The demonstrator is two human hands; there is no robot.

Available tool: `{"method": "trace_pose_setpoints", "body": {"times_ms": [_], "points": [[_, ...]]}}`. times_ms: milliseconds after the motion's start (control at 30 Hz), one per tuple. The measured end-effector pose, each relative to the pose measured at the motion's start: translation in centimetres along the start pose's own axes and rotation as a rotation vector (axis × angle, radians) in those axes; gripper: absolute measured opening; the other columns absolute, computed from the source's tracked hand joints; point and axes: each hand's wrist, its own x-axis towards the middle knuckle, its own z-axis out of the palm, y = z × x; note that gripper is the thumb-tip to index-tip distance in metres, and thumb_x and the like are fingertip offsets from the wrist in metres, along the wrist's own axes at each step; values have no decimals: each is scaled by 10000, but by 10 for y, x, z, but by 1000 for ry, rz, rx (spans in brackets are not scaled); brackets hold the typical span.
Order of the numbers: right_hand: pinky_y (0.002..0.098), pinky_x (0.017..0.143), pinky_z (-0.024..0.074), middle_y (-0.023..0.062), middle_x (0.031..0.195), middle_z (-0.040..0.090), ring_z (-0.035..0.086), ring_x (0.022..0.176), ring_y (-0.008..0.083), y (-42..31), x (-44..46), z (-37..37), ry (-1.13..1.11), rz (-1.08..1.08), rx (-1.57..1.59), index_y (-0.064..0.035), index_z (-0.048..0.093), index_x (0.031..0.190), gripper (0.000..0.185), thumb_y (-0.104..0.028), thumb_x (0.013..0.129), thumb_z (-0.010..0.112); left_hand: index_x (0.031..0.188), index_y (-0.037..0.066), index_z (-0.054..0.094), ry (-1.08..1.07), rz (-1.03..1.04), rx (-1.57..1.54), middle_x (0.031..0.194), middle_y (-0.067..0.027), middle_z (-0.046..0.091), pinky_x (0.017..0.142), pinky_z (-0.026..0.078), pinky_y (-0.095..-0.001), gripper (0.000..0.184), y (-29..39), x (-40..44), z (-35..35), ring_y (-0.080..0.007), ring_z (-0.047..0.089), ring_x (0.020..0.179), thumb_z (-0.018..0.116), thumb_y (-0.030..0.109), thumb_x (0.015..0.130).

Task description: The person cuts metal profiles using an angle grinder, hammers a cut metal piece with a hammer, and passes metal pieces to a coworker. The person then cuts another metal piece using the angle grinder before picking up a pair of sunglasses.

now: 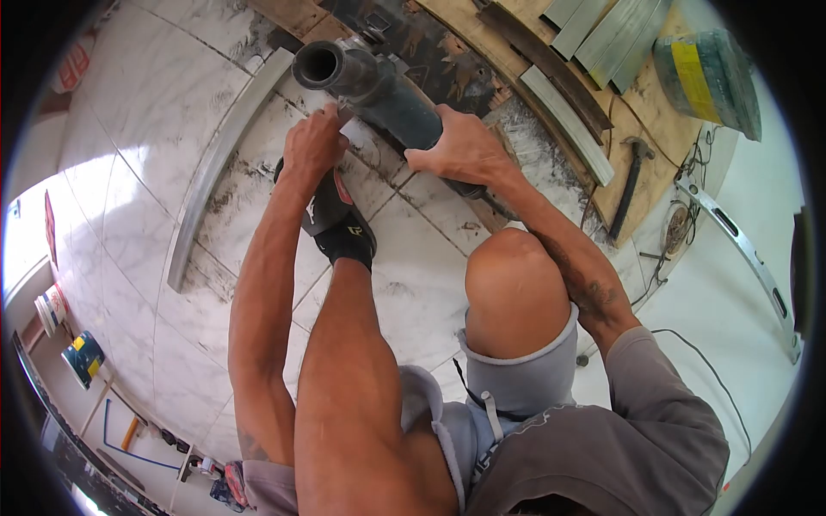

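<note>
A dark power tool with a wide round collar at one end lies across the space between my hands, above the tiled floor. My right hand is wrapped round its body, thumb on the near side. My left hand is closed near the collar end, by my shoe; what its fingers grip is too hidden to name. A dark cable or handle part runs from the tool beneath my right forearm.
A curved-looking metal profile lies on the tiles at left. At right, a wooden board bears metal strips and a hammer. Beyond are a bucket, a spirit level and loose cables.
</note>
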Motion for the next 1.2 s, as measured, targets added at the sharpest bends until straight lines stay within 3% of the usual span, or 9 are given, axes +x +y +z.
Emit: {"method": "trace_pose_setpoints", "body": {"times_ms": [400, 600, 800, 900, 1000, 1100, 1200], "points": [[414, 835, 552, 272, 969, 709, 709, 915, 377, -9, 10, 2, 38, -22, 42, 135, 611, 1116, 761, -451, 649, 744, 995, -9, 614, -72, 115, -157, 881, -263, 675, 778, 506, -546, 293, -33, 22, 4, -469, 650, 902, 723, 205, 827], [417, 839, 553, 272, 968, 710, 709, 912, 385, -9, 10, 5, 63, -16, 57, 134, 613, 1113, 752, -446, 651, 746, 1062, 29, 632, -97, -2, -124, 962, -265, 695, 815, 538, -538, 268, -22, 19, 5, -456, 677, 945, 698, 189, 858], [429, 843, 552, 289, 969, 706, 706, 916, 404, -10, 10, -1, 34, -1, 24, 126, 613, 1116, 752, -456, 658, 740, 1079, 8, 605, -79, -40, -126, 951, -266, 697, 818, 538, -543, 292, -16, 13, 6, -469, 677, 936, 698, 182, 865], [437, 840, 553, 302, 968, 702, 705, 911, 410, -8, 12, -1, 40, -10, 21, 131, 610, 1114, 759, -459, 653, 740, 1179, -27, 587, -122, -55, -197, 1024, -268, 690, 870, 533, -517, 387, -17, 12, 7, -452, 666, 1008, 685, 176, 865], [443, 836, 553, 308, 967, 701, 705, 909, 413, -9, 14, -1, 38, -8, 39, 135, 608, 1115, 765, -456, 646, 739, 1300, -90, 531, 317, 100, -80, 1156, -268, 663, 946, 519, -460, 574, -17, -12, 12, -421, 643, 1102, 696, 214, 842], [434, 828, 554, 302, 963, 706, 707, 899, 403, -7, 16, 0, 35, 10, 32, 133, 610, 1118, 763, -451, 643, 738, 1365, -133, 480, 141, -142, -595, 1260, -232, 633, 1007, 495, -390, 743, 3, -36, -26, -339, 626, 1169, 731, 337, 847], [418, 806, 558, 282, 947, 712, 713, 878, 375, -2, 18, 4, 44, -9, 22, 126, 614, 1120, 753, -438, 638, 742, 1327, -101, 546, -135, -416, -1333, 1262, -181, 645, 989, 512, -371, 804, 36, -36, -53, -263, 640, 1154, 763, 497, 834]]}}
